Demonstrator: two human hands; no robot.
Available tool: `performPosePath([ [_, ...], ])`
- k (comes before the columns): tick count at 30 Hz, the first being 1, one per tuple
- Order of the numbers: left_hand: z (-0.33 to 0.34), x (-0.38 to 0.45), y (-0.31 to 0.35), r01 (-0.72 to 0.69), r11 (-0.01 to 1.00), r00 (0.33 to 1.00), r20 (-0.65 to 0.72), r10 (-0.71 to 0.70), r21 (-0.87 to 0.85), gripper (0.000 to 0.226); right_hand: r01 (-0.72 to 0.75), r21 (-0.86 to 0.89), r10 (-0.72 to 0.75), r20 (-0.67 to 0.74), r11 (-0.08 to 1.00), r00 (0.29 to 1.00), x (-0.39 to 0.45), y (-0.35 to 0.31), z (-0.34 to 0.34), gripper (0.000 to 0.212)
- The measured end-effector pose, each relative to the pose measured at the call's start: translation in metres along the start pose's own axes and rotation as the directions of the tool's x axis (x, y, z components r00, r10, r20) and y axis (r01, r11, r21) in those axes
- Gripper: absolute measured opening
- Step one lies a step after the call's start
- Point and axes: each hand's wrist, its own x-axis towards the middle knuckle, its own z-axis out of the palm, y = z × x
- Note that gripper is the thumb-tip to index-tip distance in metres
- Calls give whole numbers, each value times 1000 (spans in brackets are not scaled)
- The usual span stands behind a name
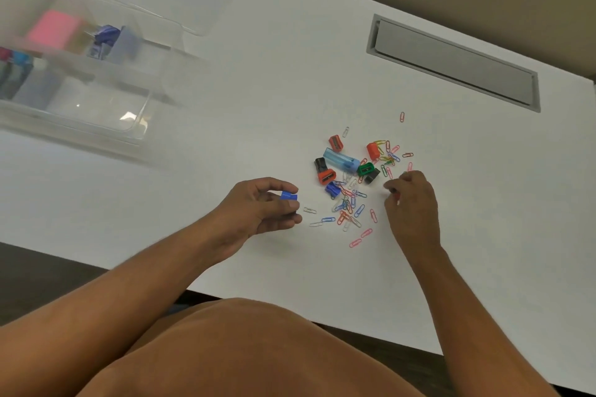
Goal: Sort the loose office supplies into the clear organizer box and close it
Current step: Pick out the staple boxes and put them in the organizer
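A pile of loose supplies lies mid-table: several small sharpeners, among them a green one [365, 169], a light blue plastic case [341, 160] and many coloured paper clips [348, 206]. My left hand [258, 209] pinches a blue sharpener [288, 196] just left of the pile. At the pile's right edge my right hand [411, 203] has its fingers curled and pinched together on something small and red, hard to make out. The clear organizer box [96, 126] stands open at the far left, blurred, with a pink block [54, 27] and blue items inside.
The box's clear lid [193, 3] lies open behind it. A grey recessed cable tray [451, 61] is set into the white table [258, 90] at the back right. The table's front edge runs just before my lap.
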Motion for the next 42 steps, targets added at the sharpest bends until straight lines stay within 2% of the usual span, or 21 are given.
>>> performPosePath([
  [2, -12, -5, 7, -53, 999, 998, -15, 53, 1, 21, -23, 129, 35, -91, 991, 995, -1, -20, -5, 24],
  [3, -19, -8, 11, -81, 997, 996, -22, 81, 7, 20, -69, 235, 98, -116, 970, 988, -2, -32, -7, 22],
  [5, -35, -13, 21, -139, 990, 989, -43, 140, 32, 19, -224, 506, 273, -24, 833, 962, -2, -64, -10, 21],
  [6, -44, -16, 27, -165, 985, 984, -59, 167, 47, 19, -300, 644, 325, 84, 703, 942, -3, -83, -10, 22],
  [7, -54, -19, 33, -186, 981, 979, -78, 191, 60, 19, -358, 755, 330, 198, 549, 923, -3, -105, -9, 22],
  [9, -79, -26, 47, -218, 972, 966, -120, 228, 86, 20, -433, 857, 249, 371, 280, 895, -5, -153, -4, 23],
  [10, -92, -29, 55, -232, 968, 959, -142, 245, 100, 20, -464, 861, 195, 429, 207, 882, -6, -178, 0, 23],
  [12, -124, -37, 72, -261, 956, 938, -197, 284, 135, 20, -529, 836, 69, 525, 148, 848, -6, -229, 8, 23],
  [14, -157, -44, 89, -296, 934, 900, -268, 343, 200, 20, -566, 808, -48, 579, 163, 814, -2, -277, 16, 22],
  [17, -215, -51, 116, -311, 850, 794, -376, 478, 426, 22, -483, 820, -146, 542, 306, 828, 13, -347, 27, 21],
  [19, -252, -53, 131, -246, 756, 727, -400, 558, 607, 22, -366, 830, -202, 479, 421, 854, 27, -392, 37, 19],
  [22, -296, -49, 147, -139, 627, 680, -386, 623, 767, 24, -144, 794, -299, 381, 591, 875, 50, -448, 54, 20],
  [26, -325, -30, 159, -32, 443, 661, -314, 682, 896, 29, 151, 649, -417, 278, 746, 865, 73, -501, 80, 23],
  [28, -331, -19, 161, -7, 366, 659, -271, 702, 931, 28, 257, 550, -469, 288, 795, 835, 82, -518, 93, 21],
  [31, -337, -9, 161, 35, 291, 668, -239, 705, 956, 25, 355, 436, -511, 322, 827, 797, 89, -531, 108, 24],
  [35, -339, -12, 159, 44, 274, 629, -240, 739, 961, 30, 374, 406, -503, 283, 834, 816, 87, -532, 112, 29],
  [38, -323, -19, 154, -14, 263, 594, -204, 778, 965, 27, 350, 430, -469, 209, 832, 858, 82, -524, 103, 26],
  [42, -281, -27, 136, -172, 202, 549, -77, 832, 964, 26, 268, 586, -379, 73, 765, 923, 58, -483, 77, 26],
])
